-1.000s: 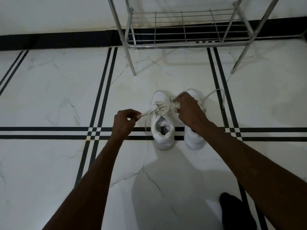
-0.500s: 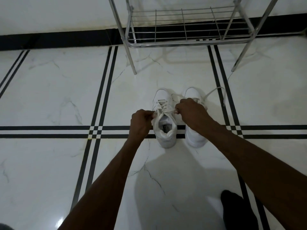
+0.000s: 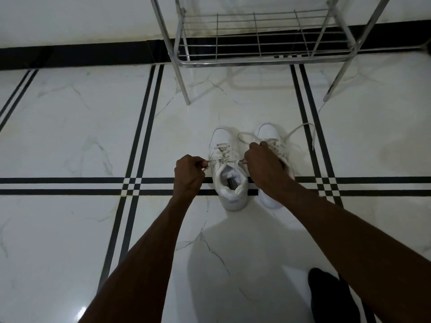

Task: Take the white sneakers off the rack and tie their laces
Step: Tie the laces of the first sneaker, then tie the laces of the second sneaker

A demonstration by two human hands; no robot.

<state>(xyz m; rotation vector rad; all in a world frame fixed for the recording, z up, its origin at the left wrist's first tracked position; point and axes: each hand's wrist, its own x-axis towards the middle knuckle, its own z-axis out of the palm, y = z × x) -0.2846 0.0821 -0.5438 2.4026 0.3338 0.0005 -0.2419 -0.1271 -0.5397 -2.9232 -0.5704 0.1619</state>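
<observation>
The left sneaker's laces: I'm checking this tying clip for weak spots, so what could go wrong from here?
1. Both hands, left hand and right hand, pinch short lace ends of the left sneaker; an end could slip out before a knot forms.
2. The right forearm lies over the right sneaker, whose loose lace trails on the floor and might snag.

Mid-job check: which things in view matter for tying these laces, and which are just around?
In the job:
left sneaker
its laces
right sneaker
left hand
right hand

Just around:
metal rack
dark foot
</observation>
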